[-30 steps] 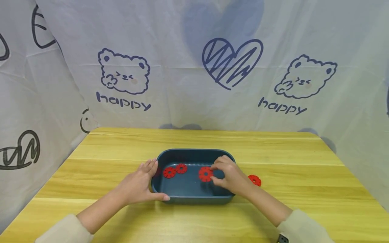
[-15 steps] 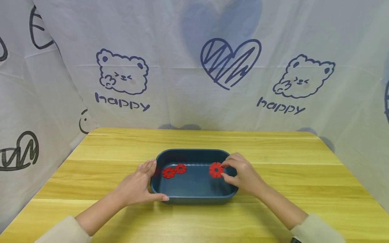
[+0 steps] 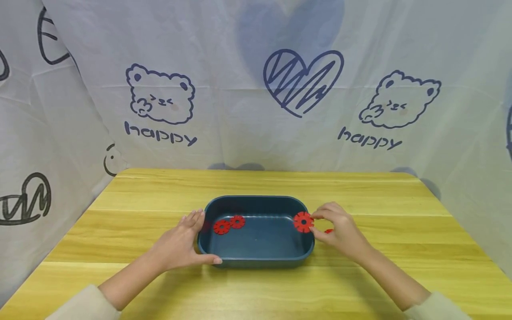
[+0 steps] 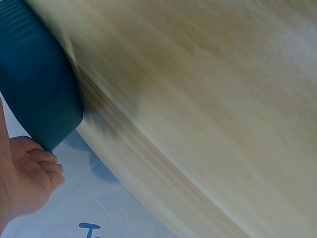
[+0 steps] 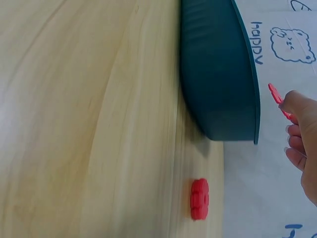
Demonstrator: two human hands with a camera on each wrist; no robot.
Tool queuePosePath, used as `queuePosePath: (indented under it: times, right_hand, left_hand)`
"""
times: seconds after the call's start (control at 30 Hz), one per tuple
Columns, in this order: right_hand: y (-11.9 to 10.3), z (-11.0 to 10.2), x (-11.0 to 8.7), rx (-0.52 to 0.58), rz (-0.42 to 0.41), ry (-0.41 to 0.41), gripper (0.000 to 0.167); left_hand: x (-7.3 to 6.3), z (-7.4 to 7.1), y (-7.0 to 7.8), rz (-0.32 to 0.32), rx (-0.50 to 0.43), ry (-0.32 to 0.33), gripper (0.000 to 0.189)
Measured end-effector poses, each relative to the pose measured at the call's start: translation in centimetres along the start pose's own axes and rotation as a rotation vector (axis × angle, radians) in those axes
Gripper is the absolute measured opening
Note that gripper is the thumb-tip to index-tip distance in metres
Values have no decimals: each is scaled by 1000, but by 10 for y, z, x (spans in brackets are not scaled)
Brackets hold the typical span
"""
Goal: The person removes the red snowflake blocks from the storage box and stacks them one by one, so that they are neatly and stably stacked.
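A dark blue plastic basin sits mid-table, with two red notched discs, one overlapping the other in this view, at the left of its floor. My left hand holds the basin's left end, fingers along the side rim and thumb at the front; in the left wrist view its fingers bend in at the rim. Thumb and fingertips of my right hand pinch another red notched disc by its edge, above the basin's right rim. The right wrist view shows that disc edge-on, higher than the rim.
On the table right of the basin lies a thick red piece with a notched outline, mostly behind my right hand in the head view. The wooden table ends at a white cloth with drawn bears and a heart.
My right hand has moved rightward from over the basin's middle to its right rim, the red disc still pinched. My left hand and the basin stay nearly in place.
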State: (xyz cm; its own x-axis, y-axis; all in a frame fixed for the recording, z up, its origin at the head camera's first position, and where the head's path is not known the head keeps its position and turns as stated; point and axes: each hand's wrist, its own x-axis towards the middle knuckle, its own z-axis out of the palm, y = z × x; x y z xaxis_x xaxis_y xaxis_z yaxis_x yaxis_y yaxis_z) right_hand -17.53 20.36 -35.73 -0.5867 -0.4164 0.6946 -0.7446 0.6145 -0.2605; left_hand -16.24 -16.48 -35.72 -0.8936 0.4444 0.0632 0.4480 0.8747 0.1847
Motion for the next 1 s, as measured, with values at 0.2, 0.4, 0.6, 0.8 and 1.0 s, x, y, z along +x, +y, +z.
queuePosePath:
  times: [0.2, 0.4, 0.6, 0.8, 1.0]
  right_hand:
    - [7, -11, -10, -3, 55, 33, 28]
    - [15, -20, -22, -5, 80, 71, 30]
    - [24, -23, -36, -14, 120, 59, 28]
    - [29, -20, -47, -44, 165, 38, 26]
    - [36, -16, -60, -61, 231, 5, 24]
  left_hand:
    - [0, -1, 0, -4, -6, -6, 115]
    - [0, -2, 0, -2, -15, -13, 114]
    - [0, -3, 0, -4, -17, -16, 114]
    - [0, -5, 1, -8, -15, -24, 114]
    - [1, -4, 0, -15, -20, -41, 115]
